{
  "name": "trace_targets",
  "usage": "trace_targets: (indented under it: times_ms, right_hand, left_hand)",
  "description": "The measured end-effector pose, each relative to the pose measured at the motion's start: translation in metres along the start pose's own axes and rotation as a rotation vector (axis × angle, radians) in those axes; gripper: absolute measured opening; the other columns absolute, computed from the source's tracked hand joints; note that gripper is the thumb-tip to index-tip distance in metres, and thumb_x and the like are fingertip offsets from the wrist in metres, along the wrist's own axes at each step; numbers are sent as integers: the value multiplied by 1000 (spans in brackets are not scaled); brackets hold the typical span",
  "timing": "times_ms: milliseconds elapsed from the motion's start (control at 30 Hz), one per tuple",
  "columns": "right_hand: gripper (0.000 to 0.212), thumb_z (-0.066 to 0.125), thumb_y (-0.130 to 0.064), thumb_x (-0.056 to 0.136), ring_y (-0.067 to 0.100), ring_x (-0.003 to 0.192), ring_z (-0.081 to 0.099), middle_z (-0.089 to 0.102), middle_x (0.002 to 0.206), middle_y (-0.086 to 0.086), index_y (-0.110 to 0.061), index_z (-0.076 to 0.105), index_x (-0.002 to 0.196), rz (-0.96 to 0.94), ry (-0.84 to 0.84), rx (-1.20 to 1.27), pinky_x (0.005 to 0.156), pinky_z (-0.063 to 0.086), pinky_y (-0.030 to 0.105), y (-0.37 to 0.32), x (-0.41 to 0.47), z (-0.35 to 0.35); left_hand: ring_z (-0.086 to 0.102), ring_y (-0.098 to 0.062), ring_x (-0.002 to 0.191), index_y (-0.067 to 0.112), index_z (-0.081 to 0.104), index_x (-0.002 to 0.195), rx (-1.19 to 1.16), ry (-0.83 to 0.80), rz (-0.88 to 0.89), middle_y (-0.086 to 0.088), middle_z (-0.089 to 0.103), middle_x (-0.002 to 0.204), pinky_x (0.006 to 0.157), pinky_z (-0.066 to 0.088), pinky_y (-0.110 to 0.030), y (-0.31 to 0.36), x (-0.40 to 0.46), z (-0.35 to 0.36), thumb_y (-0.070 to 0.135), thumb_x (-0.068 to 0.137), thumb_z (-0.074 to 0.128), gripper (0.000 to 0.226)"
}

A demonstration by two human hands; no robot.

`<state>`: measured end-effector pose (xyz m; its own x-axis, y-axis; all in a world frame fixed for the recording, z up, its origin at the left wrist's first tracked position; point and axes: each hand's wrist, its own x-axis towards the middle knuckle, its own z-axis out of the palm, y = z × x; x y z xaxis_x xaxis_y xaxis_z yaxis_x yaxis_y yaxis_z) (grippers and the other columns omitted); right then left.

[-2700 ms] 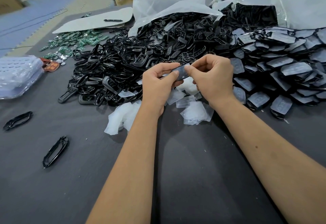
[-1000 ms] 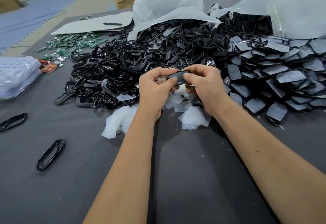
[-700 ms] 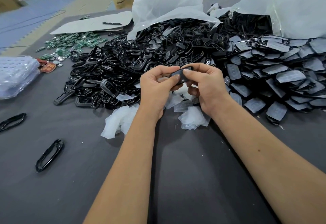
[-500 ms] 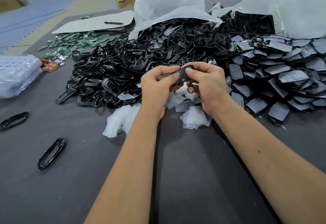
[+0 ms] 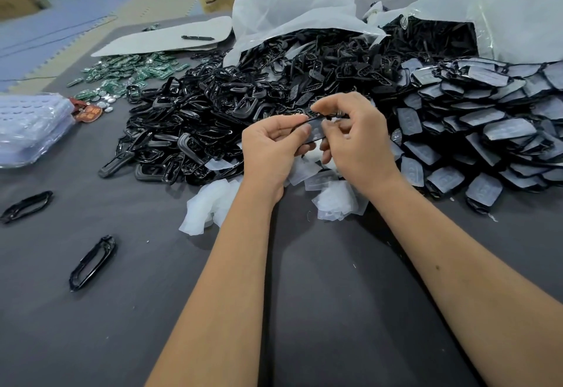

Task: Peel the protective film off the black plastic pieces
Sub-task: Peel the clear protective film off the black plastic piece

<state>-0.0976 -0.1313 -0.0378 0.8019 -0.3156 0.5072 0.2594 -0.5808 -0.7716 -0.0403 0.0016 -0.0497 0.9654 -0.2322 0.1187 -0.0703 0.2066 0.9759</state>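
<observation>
A small flat black plastic piece, its face dulled by greyish film, is held above the table between both hands. The left hand pinches its near end with thumb and curled fingers; the right hand pinches at its top edge. Below them lie crumpled translucent film scraps. Glossy black frames heap to the left, film-covered pieces to the right. 2 loose frames rest on the dark grey felt-like table.

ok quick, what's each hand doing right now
Left hand: grips the black plastic piece.
Right hand: pinches at that piece's top edge; the film itself cannot be told.
</observation>
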Motion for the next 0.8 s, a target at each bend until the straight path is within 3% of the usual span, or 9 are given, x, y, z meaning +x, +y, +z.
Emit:
trace_targets:
  times_ms: [67,167,267,333,433,533,600,700,800]
  right_hand:
    - [20,59,4,99,18,75,69,61,110,9,-5,75,105,-92,-57,-36,63,61,33,0,0,-2]
    - [18,71,-4,95,17,98,64,62,114,8,-10,79,111,-183,-186,-101,85,55,25,1,2,-6]
    - [22,78,-6,91,15,96,61,63,113,10,-12,80,113,-256,-208,-124,79,44,11,2,3,-8]
    - [17,77,-7,92,18,94,63,64,110,10,-10,81,108,-265,-158,-106,79,45,14,2,3,-7]
    - [9,77,-8,92,13,99,62,62,110,7,-11,81,99,-45,-65,50,82,48,19,-1,3,-2]
    - [13,75,-8,93,9,84,61,66,106,6,-18,79,86,281,-24,379,69,51,21,-8,2,2]
    - [23,72,-9,95,8,74,62,73,90,-1,-23,82,80,453,-85,592,62,51,22,-10,3,1]
    - [21,63,-6,100,7,74,65,76,85,-2,-16,81,98,543,-221,798,64,52,23,-9,4,0]
    - [23,56,2,102,9,70,70,78,86,3,-8,76,106,541,-222,884,63,54,23,-8,2,4]
  left_hand:
    - [72,-13,62,1,78,98,-23,9,-36,-11,78,78,60,56,-17,3,1,-3,-7,89,75,12]
    - [68,-11,59,2,76,92,-125,37,-149,-8,76,75,56,52,-14,8,4,-11,-8,90,71,11]
    - [65,-9,56,4,78,81,-213,13,-247,-6,74,72,54,50,-12,13,5,-16,-6,94,66,20]
    - [66,-11,58,3,78,75,-311,-10,-290,-9,71,74,54,52,-13,15,5,-17,6,98,65,26]
    - [71,-18,67,-3,73,94,-427,-30,-302,-15,71,85,60,58,-19,17,4,-13,32,102,62,37]
    - [69,-15,67,3,73,93,-361,-14,-172,-11,73,86,63,58,-18,15,1,-4,12,103,63,16]
    - [64,-12,62,9,76,88,-285,14,-115,-7,74,82,60,55,-18,13,0,-2,8,101,64,18]
    - [57,-10,61,9,76,90,-237,51,-107,-7,67,79,60,52,-19,12,2,-6,12,102,66,15]
    - [57,-11,62,7,74,92,-220,89,-112,-5,66,75,60,52,-20,11,3,-5,14,102,66,15]
